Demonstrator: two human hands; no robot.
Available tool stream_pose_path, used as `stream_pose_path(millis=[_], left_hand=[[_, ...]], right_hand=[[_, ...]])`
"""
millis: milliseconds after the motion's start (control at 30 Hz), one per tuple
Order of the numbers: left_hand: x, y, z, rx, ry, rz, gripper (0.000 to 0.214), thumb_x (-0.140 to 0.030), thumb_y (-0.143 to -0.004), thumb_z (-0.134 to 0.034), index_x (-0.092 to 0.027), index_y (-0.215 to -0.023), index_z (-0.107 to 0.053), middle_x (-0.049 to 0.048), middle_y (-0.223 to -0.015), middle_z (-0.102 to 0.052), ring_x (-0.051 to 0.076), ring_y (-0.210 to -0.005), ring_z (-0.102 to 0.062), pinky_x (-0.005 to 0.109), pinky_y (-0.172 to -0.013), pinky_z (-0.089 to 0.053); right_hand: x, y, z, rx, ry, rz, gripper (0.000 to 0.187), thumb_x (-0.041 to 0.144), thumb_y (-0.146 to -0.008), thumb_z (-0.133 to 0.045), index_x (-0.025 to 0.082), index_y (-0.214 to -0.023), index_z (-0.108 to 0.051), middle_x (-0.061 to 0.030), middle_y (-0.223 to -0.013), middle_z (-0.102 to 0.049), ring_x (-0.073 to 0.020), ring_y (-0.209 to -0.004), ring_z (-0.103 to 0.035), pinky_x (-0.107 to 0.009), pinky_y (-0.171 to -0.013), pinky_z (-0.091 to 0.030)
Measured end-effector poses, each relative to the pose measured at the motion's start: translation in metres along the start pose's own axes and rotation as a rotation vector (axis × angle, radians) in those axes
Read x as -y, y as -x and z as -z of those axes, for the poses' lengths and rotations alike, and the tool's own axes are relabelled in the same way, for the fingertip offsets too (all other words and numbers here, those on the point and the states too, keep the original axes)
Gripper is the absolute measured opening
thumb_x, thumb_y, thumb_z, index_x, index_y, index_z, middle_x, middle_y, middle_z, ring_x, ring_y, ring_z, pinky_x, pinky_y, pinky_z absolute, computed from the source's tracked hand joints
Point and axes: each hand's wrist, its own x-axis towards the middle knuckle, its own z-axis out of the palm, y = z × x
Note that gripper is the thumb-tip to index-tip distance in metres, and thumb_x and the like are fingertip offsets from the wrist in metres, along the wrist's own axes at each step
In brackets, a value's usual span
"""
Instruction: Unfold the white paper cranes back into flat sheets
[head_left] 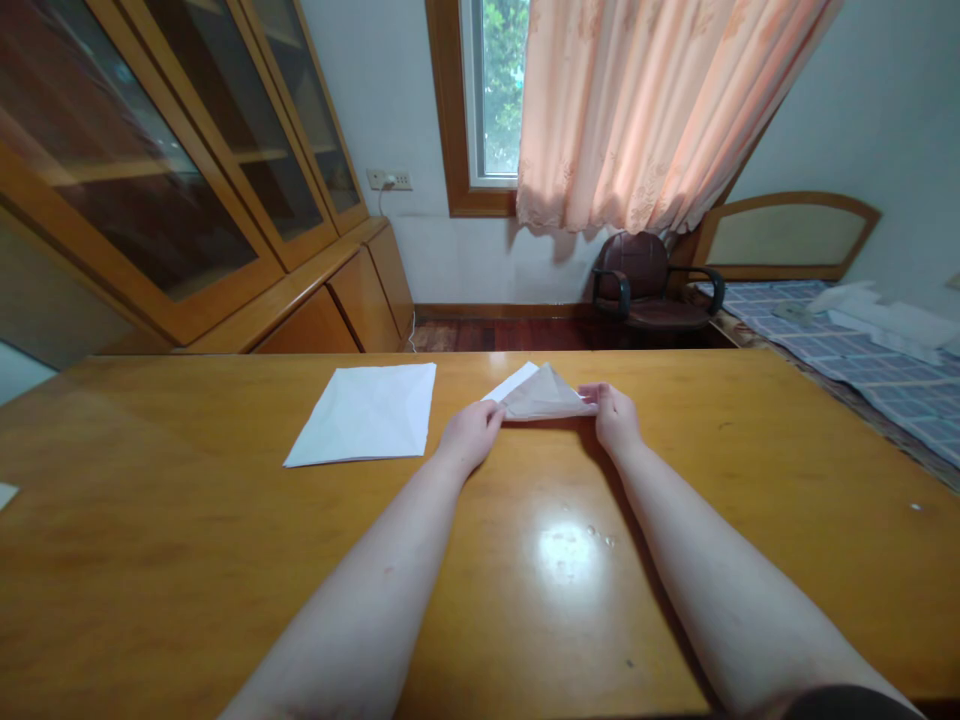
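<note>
A partly folded sheet of white paper (546,394) stretches between my two hands near the far edge of the table. Its near flap forms a shaded triangle, with a brighter white corner showing behind on the left. My left hand (474,432) pinches the left end of the fold, thumb on top. At the other end, my right hand (616,418) is closed on the right corner, which is slightly off the table. To the left of my left hand lies a flat stack of white square paper (367,412) with faint diagonal creases.
The wooden table (187,560) spans the foreground. Behind it are a glass-fronted cabinet (247,140), a brown armchair (637,280) beneath a pink curtain (637,110), and a bed (862,350) at the right. A small white scrap (915,507) lies near the table's right edge.
</note>
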Motion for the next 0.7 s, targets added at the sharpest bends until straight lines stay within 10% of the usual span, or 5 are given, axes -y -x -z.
stream_pose_path(millis=[700], left_hand=[[0.004, -0.002, 0.009, -0.119, 0.142, 0.208, 0.026, -0.033, -0.086, -0.046, -0.021, -0.104, -0.061, 0.0057, -0.101, -0.068, 0.021, -0.093, -0.062, 0.029, -0.078, -0.045]], right_hand=[[0.006, -0.005, -0.003, 0.216, 0.384, -0.037, 0.033, 0.048, -0.080, -0.051, 0.019, -0.065, -0.058, -0.0006, -0.061, -0.059, -0.0142, -0.057, -0.049, -0.025, -0.053, -0.030]])
